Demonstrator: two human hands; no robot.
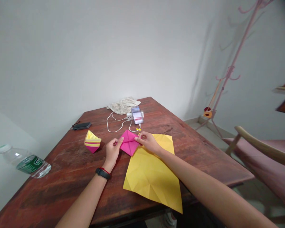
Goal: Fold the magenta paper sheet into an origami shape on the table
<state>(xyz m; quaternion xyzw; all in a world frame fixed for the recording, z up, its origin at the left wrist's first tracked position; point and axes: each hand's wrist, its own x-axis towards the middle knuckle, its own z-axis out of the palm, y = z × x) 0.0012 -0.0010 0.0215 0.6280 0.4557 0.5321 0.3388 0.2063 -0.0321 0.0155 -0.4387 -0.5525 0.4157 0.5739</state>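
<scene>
A folded pink paper square (130, 147) with creases meeting at its middle is held between my two hands, turned so its corners point up, down and sideways. My left hand (113, 150) pinches its left corner with thumb and finger. On the right corner, my right hand (147, 141) has a similar pinch. Beneath the right hand and forearm lies a large creased sheet of yellow paper (152, 174), its lower end reaching past the table's front edge. To the left stands a folded yellow and pink paper piece (92, 142), apart from both hands.
On the wooden table (68, 183) are a water bottle (28, 163) at left, a black power bank (82, 126), a white cable (115, 131), a blurred-out device (137, 117) and a pale cloth (123, 106). A chair (263, 155) and pink coat rack (239, 47) stand right.
</scene>
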